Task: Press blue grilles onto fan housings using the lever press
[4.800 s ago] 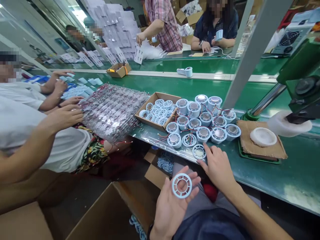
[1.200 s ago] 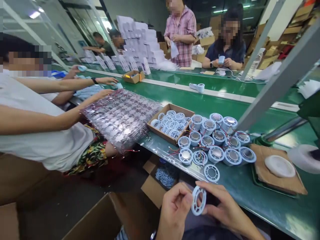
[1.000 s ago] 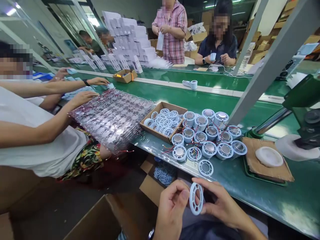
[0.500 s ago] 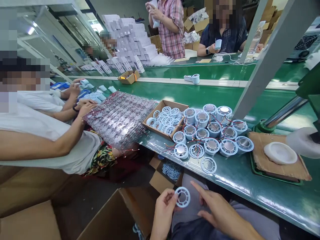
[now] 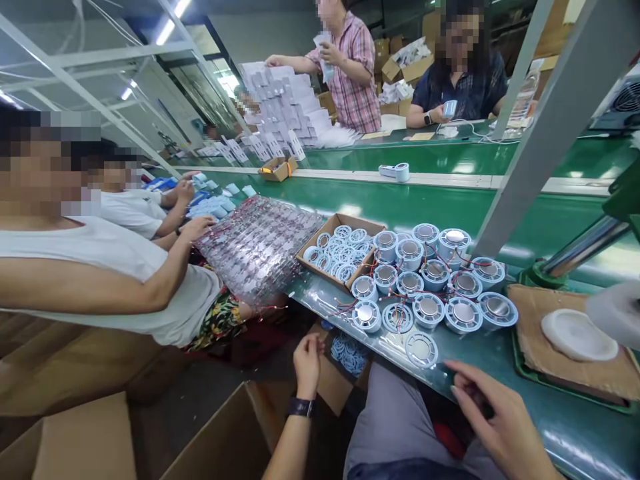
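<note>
My left hand (image 5: 307, 363) reaches down below the table edge toward a small open carton of pale blue rings (image 5: 349, 352); its fingers are pressed together and whatever they hold is hidden. My right hand (image 5: 493, 420) hovers at the table's near edge with fingers loosely curled and apart, holding nothing. One loose blue ring (image 5: 421, 348) lies on the green table just left of it. Behind that ring stands a cluster of round blue fan housings (image 5: 430, 287) with red wires.
A cardboard box of rings (image 5: 334, 220) sits left of the housings, beside a shiny plastic tray sheet (image 5: 257, 243) that a co-worker's hand touches. A white disc (image 5: 579, 333) lies on a cardboard pad at right. A large open carton (image 5: 225, 440) stands by my knees. A grey post (image 5: 545, 127) slants overhead.
My left hand, which pinched a blue ring in front of me, has moved forward and down to the carton under the table; the ring no longer shows. My right hand shifted right.
</note>
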`<state>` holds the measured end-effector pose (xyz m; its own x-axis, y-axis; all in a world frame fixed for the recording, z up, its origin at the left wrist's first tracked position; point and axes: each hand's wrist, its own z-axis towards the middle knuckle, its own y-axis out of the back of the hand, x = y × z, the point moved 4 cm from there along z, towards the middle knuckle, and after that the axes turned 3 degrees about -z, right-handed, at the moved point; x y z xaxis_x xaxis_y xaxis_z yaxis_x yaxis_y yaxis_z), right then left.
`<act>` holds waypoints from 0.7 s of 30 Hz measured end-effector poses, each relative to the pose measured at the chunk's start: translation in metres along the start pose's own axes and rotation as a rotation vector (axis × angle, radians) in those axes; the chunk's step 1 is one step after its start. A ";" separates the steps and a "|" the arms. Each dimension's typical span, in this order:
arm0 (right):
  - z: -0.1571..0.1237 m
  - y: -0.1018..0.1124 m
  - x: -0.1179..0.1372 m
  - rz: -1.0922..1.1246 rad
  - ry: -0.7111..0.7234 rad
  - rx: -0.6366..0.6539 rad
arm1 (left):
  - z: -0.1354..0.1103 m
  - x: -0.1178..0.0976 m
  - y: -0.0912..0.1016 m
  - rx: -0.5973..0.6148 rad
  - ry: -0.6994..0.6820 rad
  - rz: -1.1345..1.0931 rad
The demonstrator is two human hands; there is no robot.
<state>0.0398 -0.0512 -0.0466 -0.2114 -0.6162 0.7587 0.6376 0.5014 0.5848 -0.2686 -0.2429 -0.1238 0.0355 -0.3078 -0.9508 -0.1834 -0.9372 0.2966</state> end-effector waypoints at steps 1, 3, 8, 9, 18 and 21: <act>0.004 0.000 -0.002 0.013 -0.019 0.004 | 0.005 -0.016 0.007 -0.036 -0.086 0.018; 0.012 -0.001 -0.003 0.061 -0.070 0.038 | 0.015 -0.059 0.014 -0.089 -0.277 0.060; 0.020 -0.001 -0.001 0.189 -0.199 0.061 | 0.061 -0.180 -0.050 0.312 -0.643 0.331; 0.019 -0.001 -0.001 0.195 -0.204 0.061 | 0.072 -0.198 -0.071 0.412 -0.684 0.415; 0.010 -0.005 -0.017 0.218 -0.187 0.052 | 0.130 -0.224 -0.178 0.785 -0.681 1.164; 0.008 -0.010 -0.023 0.210 -0.154 0.073 | 0.133 -0.221 -0.175 0.813 -0.703 1.227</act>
<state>0.0325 -0.0368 -0.0675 -0.1937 -0.3975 0.8969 0.6257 0.6541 0.4250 -0.3756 0.0109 0.0227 -0.9021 -0.4167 -0.1123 -0.2109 0.1985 0.9571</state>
